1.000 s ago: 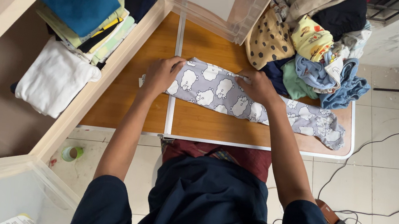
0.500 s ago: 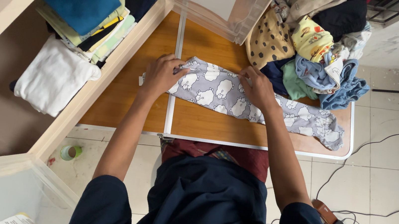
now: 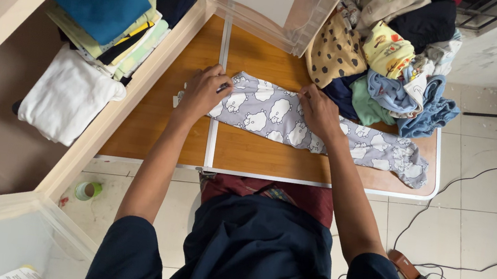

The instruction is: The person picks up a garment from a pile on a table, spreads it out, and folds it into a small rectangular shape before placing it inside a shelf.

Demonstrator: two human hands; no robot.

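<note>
Both hands pinch the grey sheep-print garment (image 3: 276, 114) along its far edge mid-worktop (image 3: 156, 129); left hand (image 3: 204, 91) has crept inward, right hand (image 3: 320, 111) barely; fold beginning.

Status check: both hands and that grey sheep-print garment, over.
Left hand and right hand both pinching grey sheep-print garment, flat on wooden table. Unfolded clothes pile beside right hand.

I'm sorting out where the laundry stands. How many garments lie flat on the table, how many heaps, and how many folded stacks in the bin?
Grey sheep-print garment under both hands: 1
Unfolded clothes heap: 1
Folded stacks in the bin: 2, colourful stack and white stack
Total: 4
</note>
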